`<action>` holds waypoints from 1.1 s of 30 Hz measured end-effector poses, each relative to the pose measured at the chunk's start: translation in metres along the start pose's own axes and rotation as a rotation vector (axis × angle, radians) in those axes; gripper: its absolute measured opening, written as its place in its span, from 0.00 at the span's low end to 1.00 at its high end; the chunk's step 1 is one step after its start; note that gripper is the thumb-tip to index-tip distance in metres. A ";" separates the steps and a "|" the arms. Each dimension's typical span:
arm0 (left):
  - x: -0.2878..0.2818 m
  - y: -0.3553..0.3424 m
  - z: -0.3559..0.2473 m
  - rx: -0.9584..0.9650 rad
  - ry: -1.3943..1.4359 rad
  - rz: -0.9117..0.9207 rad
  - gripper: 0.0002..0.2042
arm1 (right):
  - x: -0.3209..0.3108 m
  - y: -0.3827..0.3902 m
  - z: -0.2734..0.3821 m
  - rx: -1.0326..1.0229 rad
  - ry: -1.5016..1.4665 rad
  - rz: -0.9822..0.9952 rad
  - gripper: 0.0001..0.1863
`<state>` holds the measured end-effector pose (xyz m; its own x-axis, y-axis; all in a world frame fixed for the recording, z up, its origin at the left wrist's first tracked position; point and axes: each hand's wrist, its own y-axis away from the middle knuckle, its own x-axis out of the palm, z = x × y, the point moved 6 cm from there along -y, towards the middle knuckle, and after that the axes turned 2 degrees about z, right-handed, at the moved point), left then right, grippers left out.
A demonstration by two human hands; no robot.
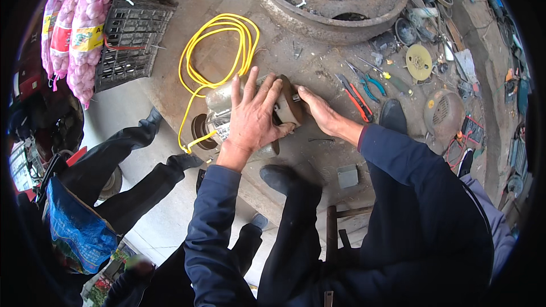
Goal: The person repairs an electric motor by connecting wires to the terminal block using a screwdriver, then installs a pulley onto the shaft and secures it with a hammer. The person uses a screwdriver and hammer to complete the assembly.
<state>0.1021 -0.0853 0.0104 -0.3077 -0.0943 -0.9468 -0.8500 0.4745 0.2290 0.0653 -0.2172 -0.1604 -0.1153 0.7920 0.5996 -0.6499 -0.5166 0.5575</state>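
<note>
An electric motor [218, 121] with a grey body and a rusty pulley [202, 131] at its left end lies on the concrete floor. My left hand [253, 111] rests over its top, fingers spread and thumb stretched toward the right end. Against the brown right end of the motor, my right hand [319, 109] is closed around the edge; some of its fingers are hidden. A yellow cable [187, 115] runs from the motor into a loose coil behind it.
A large rusty wheel rim [330, 29] lies beyond the motor. Red-handled pliers [357, 100], teal-handled pliers [367, 82] and a yellow spool [418, 62] lie to the right. At left, bagged garlic [85, 37] hangs by a black crate [131, 42]; another person's legs [122, 148] are nearby.
</note>
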 end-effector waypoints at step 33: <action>0.003 -0.005 -0.008 0.034 -0.104 0.019 0.52 | -0.291 0.370 -0.094 0.444 1.465 -0.787 0.28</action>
<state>0.1024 -0.0951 0.0086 -0.2761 0.0058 -0.9611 -0.8289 0.5048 0.2412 -0.2125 -0.6085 -0.1829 -0.5961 0.3627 -0.7163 -0.6697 0.2675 0.6928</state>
